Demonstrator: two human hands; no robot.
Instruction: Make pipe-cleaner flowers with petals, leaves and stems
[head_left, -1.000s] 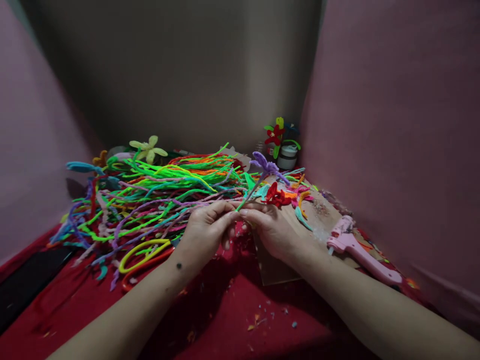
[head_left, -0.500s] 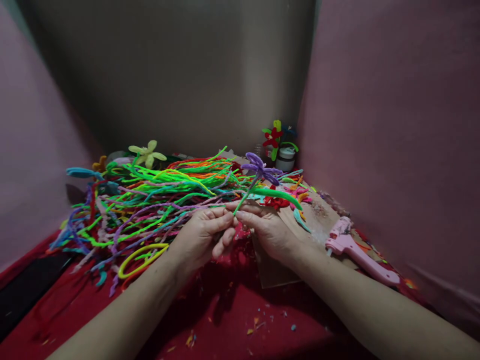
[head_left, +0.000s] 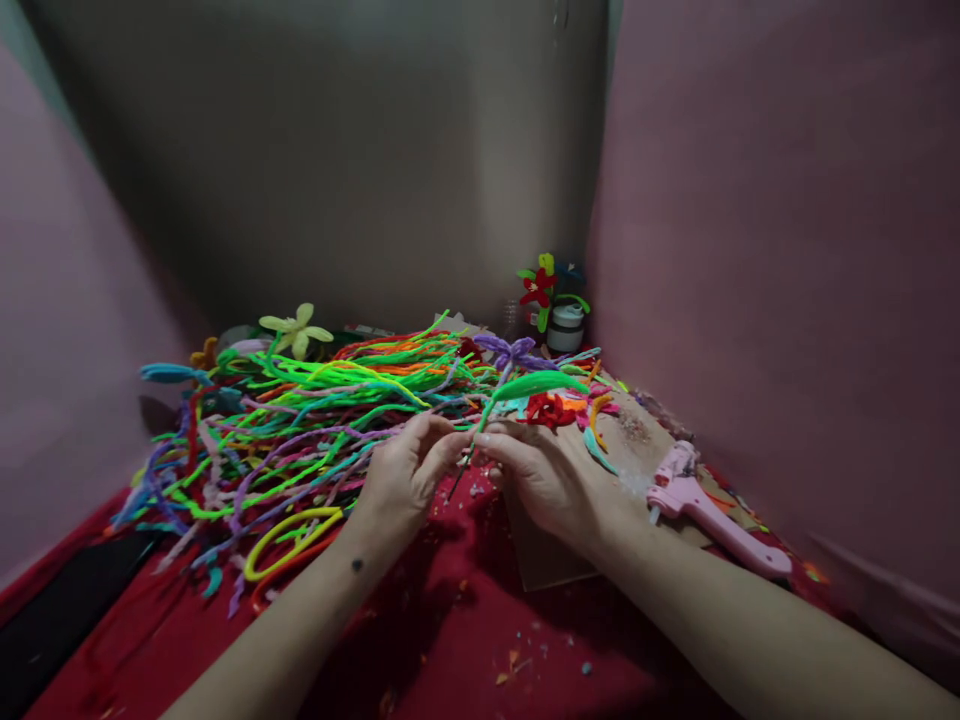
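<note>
My left hand (head_left: 409, 472) and my right hand (head_left: 546, 472) meet at the middle of the view, fingertips pinched together on the thin green stem of a pipe-cleaner flower. The flower's purple bloom (head_left: 510, 350) points away from me, and a green leaf (head_left: 541, 384) sticks out to the right just above my right fingers. The stem's dark lower end pokes out below my fingers. Both hands hover over the red cloth (head_left: 465, 640).
A big heap of loose coloured pipe cleaners (head_left: 300, 410) lies at left. A pink glue gun (head_left: 709, 510) rests on cardboard (head_left: 555, 555) at right. Red and orange flower pieces (head_left: 559, 408) lie behind my right hand. A small jar with flowers (head_left: 562, 320) stands in the corner.
The flower has tipped lower and farther from me. The green leaf, not seen a second ago, now stands out on the stem. My fingers have shifted along the stem.
</note>
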